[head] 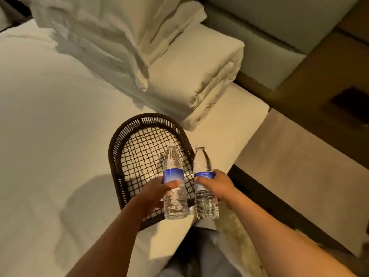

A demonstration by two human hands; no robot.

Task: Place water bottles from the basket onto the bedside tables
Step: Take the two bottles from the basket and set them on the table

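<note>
Bottles fill both hands. The left hand (159, 186) wraps the left bottle (174, 182) at its blue label, thumb across the front, and the right hand (214, 183) grips the right bottle (204, 184) the same way, fingers closed round the label band. Both bottles are clear, full of water, and held roughly upright, caps away from the person and bases toward the body; their long axes run nearly parallel, close together but not touching as far as I can tell.

Beneath them the basket (119, 148), a dark woven oval, rests on the bed (50, 116) near its right edge. Its mesh floor looks bare where it shows. The left bottle hangs above the basket's right half; the right bottle sits just past the rim, over the mattress edge.

Pillows (111, 37) and a folded duvet (199, 72) lie beyond the basket toward the headboard (269, 27).

No bedside table top is clearly in view. A brown wooden surface (319, 76) with a dark patch lies up and to the right, beside the headboard, and may be one; I cannot be sure. If so, it lies forward and to the right of both hands, with the right hand nearer. My judgement is that pickup is done and the carry comes next, with each bottle already oriented to be set down on its base.
</note>
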